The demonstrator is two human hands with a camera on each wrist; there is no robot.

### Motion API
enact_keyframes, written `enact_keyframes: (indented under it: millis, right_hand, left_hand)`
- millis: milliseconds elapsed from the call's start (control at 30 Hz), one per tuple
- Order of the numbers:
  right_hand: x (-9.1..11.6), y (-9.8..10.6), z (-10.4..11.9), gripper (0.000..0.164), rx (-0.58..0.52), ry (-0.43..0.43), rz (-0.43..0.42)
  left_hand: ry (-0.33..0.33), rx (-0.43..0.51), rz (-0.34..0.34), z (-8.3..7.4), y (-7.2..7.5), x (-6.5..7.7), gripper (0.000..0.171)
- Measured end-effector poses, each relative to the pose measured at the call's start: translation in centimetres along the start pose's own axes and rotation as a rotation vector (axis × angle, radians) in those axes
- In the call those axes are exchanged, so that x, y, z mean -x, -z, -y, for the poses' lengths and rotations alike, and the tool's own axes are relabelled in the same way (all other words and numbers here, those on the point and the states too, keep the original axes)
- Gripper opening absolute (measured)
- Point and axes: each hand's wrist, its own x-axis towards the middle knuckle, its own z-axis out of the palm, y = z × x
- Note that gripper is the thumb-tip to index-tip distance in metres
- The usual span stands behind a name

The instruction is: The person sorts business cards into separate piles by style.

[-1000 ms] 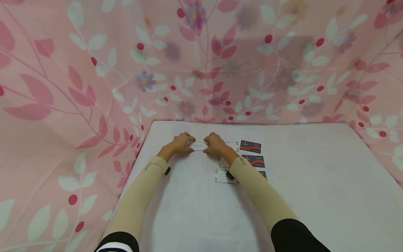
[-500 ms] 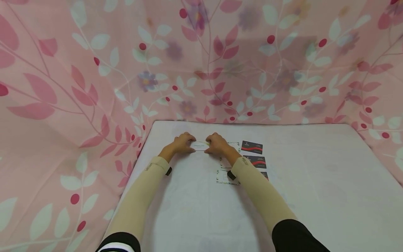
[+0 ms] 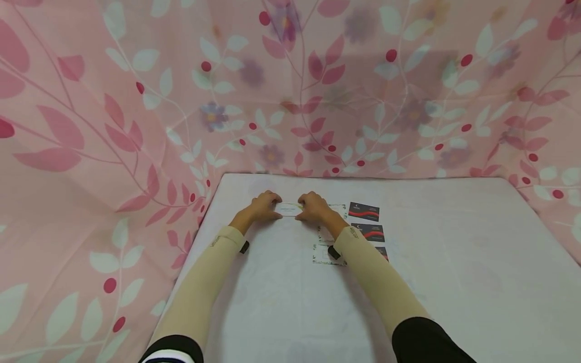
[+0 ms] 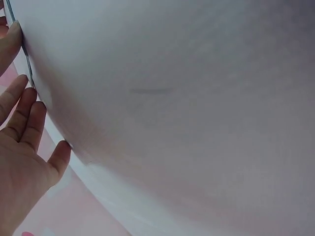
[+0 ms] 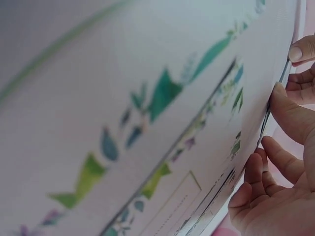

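A small white card (image 3: 289,209) with faint print and a yellowish right corner lies low over the far left of the white table. At its left end my left hand (image 3: 264,206) grips it, thumb towards me and fingers on the far side. My right hand (image 3: 314,207) grips the right end in the same way. In the left wrist view, the card appears only as a thin dark edge (image 4: 27,64) near the fingertips of both hands. Edge-on too in the right wrist view, the card (image 5: 266,118) touches the right hand's (image 5: 280,191) fingertips.
White cards with leafy borders (image 3: 321,254) lie in a column under and beside the right forearm, which partly hides them. Right of them is a column of dark cards (image 3: 364,212) with red stripes. Pink floral cloth (image 3: 290,101) hangs behind the table (image 3: 454,262).
Both hands stay on the white card with hardly any movement. The whole head view has shifted slightly, so everything appears a little further right.
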Motion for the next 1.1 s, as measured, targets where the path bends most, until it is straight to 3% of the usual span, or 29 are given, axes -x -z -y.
enact_keyframes:
  millis: [633, 800, 933, 1100]
  right_hand:
    - [0.1, 0.0, 0.1, 0.068, 0.074, -0.017, -0.013]
    - [0.3, 0.0, 0.3, 0.079, 0.19, 0.005, -0.028]
    - [0.8, 0.0, 0.3, 0.082, 0.257, 0.05, -0.053]
    - [2.3, 1.1, -0.6, 0.069, 0.15, 0.14, -0.106]
  left_hand:
    - [-0.001, 0.015, -0.022, -0.1, -0.3, 0.0, 0.059]
    - [-0.009, 0.015, -0.039, -0.4, -0.6, 0.1, 0.061]
    - [-0.012, -0.004, -0.076, -0.8, -0.9, 0.3, 0.066]
    - [-0.072, -0.075, -0.168, -1.2, -0.9, 1.0, 0.062]
